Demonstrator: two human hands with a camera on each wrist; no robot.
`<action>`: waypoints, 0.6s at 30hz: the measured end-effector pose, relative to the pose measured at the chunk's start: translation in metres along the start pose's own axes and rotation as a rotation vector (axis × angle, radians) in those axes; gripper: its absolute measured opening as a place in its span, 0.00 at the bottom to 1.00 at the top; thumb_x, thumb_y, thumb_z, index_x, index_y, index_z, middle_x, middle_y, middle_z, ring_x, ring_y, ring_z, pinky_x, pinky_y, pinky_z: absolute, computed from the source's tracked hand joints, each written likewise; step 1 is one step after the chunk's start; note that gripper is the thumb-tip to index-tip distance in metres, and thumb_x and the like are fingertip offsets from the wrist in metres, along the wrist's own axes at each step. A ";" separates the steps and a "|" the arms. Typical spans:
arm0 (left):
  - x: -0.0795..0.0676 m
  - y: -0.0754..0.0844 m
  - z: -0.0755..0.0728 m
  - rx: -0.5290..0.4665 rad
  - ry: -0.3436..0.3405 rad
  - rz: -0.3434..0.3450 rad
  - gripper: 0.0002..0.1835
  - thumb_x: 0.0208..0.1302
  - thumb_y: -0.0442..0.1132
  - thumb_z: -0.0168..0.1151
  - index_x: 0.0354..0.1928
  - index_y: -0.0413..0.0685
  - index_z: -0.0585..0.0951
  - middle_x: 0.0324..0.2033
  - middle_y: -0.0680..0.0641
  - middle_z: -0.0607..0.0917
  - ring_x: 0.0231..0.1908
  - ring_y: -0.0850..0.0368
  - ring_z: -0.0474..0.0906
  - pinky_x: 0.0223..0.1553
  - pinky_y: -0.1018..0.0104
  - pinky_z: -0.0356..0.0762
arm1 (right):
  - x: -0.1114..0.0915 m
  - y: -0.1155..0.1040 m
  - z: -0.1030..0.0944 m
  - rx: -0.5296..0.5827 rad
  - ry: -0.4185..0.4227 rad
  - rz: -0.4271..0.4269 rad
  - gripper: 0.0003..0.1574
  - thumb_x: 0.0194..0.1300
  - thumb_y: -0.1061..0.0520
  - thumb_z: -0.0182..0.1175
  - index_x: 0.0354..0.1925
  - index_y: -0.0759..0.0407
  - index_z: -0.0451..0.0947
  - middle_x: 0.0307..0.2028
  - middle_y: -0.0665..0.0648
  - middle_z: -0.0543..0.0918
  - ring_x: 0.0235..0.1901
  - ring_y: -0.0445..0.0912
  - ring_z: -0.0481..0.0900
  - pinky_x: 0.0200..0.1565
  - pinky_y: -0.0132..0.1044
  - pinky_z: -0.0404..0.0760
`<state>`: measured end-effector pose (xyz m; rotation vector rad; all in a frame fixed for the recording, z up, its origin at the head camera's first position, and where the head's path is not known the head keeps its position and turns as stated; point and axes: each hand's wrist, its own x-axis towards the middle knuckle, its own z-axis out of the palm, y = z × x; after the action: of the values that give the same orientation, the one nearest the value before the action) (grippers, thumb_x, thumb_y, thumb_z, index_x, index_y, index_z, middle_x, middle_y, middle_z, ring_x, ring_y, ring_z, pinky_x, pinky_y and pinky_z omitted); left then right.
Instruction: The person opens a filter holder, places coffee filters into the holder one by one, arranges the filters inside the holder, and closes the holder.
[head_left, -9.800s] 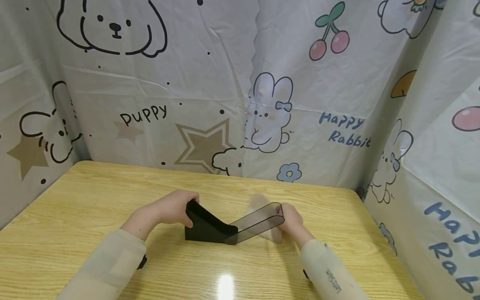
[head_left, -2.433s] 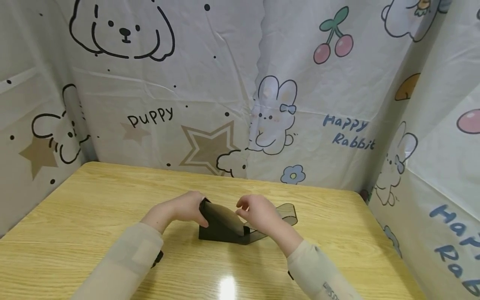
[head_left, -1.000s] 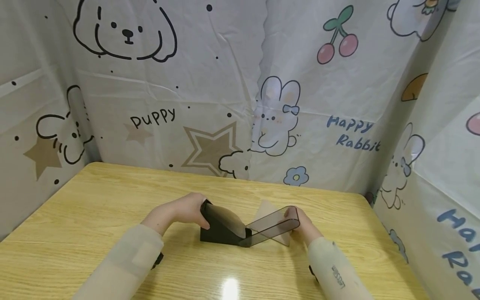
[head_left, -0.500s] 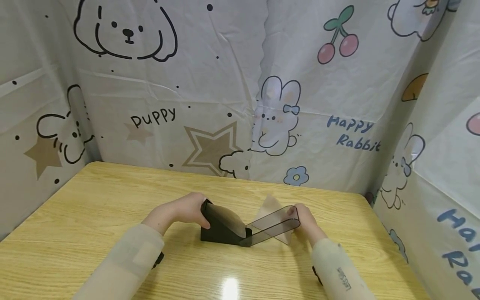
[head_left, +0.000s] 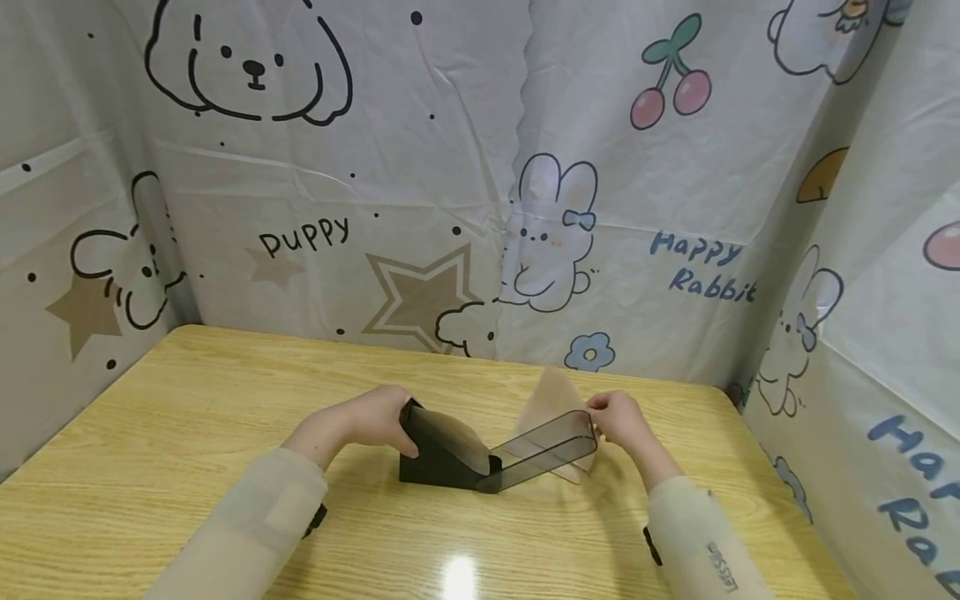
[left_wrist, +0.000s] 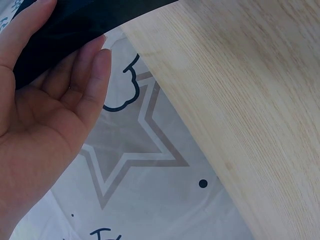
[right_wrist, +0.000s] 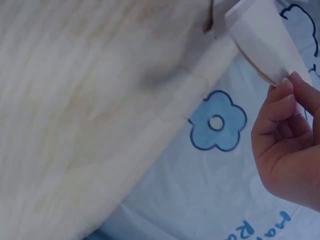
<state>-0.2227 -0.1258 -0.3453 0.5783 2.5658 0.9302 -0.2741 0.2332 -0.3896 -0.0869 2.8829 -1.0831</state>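
Printed cloth (head_left: 315, 175) hangs behind and beside a wood-grain table (head_left: 225, 500). Near the table's middle stands a black holder (head_left: 429, 463), its long axis running left to right, tall end to the left and low end to the right. A clear lid (head_left: 546, 443) extends from the low end, pointing right and upward; this position leaves the sloped top accessible. A brown sheet (head_left: 459, 440) lies along that slope. The left hand (head_left: 372, 418) is clamped around the tall end, thumb on the near side, probably to steady the holder. The right hand (head_left: 625, 423) pinches the paper (head_left: 550, 393) between thumb and fingers, apparently by the edge to keep it flat. The paper is behind the lid, long axis steeply inclined, narrow end pointing up toward the cloth. Whether its lower end touches the table cannot be determined.
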 end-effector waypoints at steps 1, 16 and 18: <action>0.000 0.000 0.000 -0.001 0.000 0.001 0.17 0.47 0.33 0.72 0.22 0.46 0.69 0.18 0.53 0.63 0.21 0.60 0.60 0.25 0.68 0.62 | -0.005 -0.007 -0.004 0.002 0.010 -0.004 0.11 0.64 0.58 0.57 0.36 0.66 0.81 0.26 0.57 0.80 0.20 0.44 0.75 0.22 0.33 0.72; 0.000 0.000 0.000 -0.004 0.000 0.007 0.18 0.47 0.32 0.71 0.22 0.46 0.67 0.18 0.53 0.62 0.21 0.60 0.59 0.24 0.68 0.61 | -0.022 -0.058 -0.051 -0.030 0.086 -0.028 0.14 0.65 0.56 0.57 0.38 0.68 0.78 0.24 0.55 0.75 0.26 0.45 0.71 0.26 0.33 0.72; -0.001 0.001 0.000 -0.001 0.001 0.006 0.18 0.47 0.32 0.72 0.22 0.46 0.67 0.18 0.53 0.62 0.21 0.60 0.59 0.24 0.68 0.61 | -0.024 -0.065 -0.054 -0.032 0.087 -0.032 0.15 0.66 0.56 0.56 0.39 0.68 0.78 0.25 0.55 0.76 0.27 0.45 0.71 0.27 0.33 0.72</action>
<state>-0.2220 -0.1255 -0.3448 0.5855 2.5654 0.9341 -0.2523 0.2220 -0.3054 -0.0901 2.9862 -1.0718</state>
